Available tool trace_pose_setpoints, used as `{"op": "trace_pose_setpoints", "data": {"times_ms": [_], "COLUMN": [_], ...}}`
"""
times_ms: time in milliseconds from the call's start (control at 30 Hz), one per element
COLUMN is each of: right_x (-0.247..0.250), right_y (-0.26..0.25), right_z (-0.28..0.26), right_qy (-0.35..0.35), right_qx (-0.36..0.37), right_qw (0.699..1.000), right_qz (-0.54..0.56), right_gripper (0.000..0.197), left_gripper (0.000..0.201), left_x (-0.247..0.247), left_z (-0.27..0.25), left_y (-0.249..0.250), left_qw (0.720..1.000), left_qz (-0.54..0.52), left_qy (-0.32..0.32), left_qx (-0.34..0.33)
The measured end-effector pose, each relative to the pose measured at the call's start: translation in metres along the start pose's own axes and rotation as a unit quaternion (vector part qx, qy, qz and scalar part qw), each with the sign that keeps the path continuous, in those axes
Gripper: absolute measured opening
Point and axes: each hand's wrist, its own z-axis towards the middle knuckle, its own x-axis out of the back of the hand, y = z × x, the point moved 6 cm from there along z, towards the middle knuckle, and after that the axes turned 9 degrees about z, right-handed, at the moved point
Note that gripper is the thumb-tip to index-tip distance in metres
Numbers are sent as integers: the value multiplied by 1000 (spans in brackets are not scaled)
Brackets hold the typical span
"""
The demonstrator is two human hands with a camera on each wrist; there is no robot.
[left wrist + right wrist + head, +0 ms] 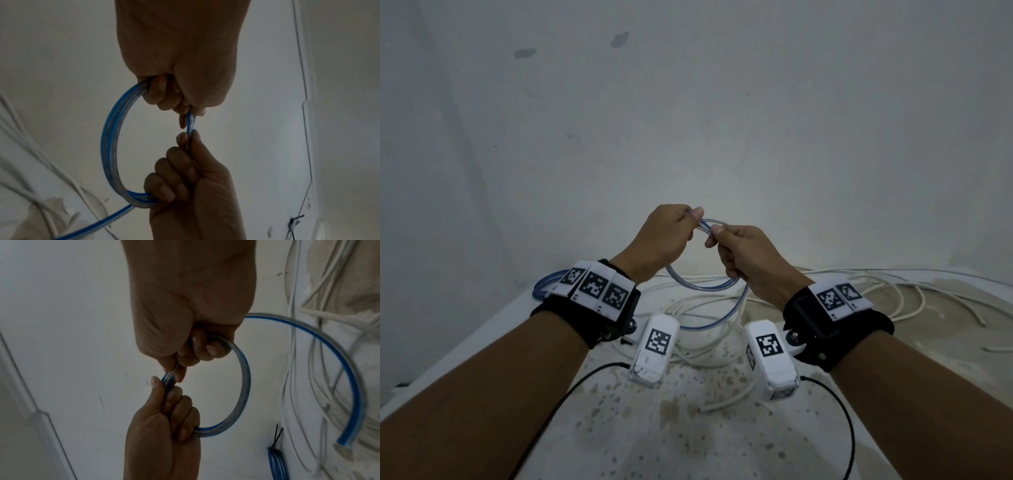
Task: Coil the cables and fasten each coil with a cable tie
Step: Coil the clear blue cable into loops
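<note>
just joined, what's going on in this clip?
A person is coiling a blue-and-clear cable in the air above the floor. The left hand holds one side of the coil and the right hand the other, both grips closed around the loops. The cable's loose tail hangs free, and no tie is on this coil yet. An already tied blue coil with a black cable tie lies on the floor beside a tangle of white cables still uncoiled.

two hands (667,236), two blue cable coils (705,284), several white cables (893,291)
</note>
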Motion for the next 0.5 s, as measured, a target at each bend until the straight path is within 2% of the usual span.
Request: {"op": "trace_pose_setpoints", "data": {"times_ms": [67,133,200,300,367,500], "right_x": [4,16,25,20,18,16], "right_y": [-4,-12,-19,-26,-30,-42], "right_z": [-2,-5,-5,2,6,8], "right_qy": [54,144,197,149,104,47], "right_qx": [30,82,121,112,89,58], "right_qw": [997,984,969,961,947,925], "right_qz": [-46,-71,-89,-204,-291,-373], "right_gripper": [37,37,24,16,25,30], "left_gripper": [42,42,41,43,46,46], "left_x": [0,0,2,5,8,10], "left_z": [-1,-1,-1,-1,0,-2], "left_y": [-7,-8,-3,4,2,-4], "left_qw": [1000,1000,1000,999,999,999], "left_qz": [-13,-21,-14,5,4,8], "left_qy": [12,16,17,19,27,44], "left_qx": [12,10,-6,-27,-25,-18]}}
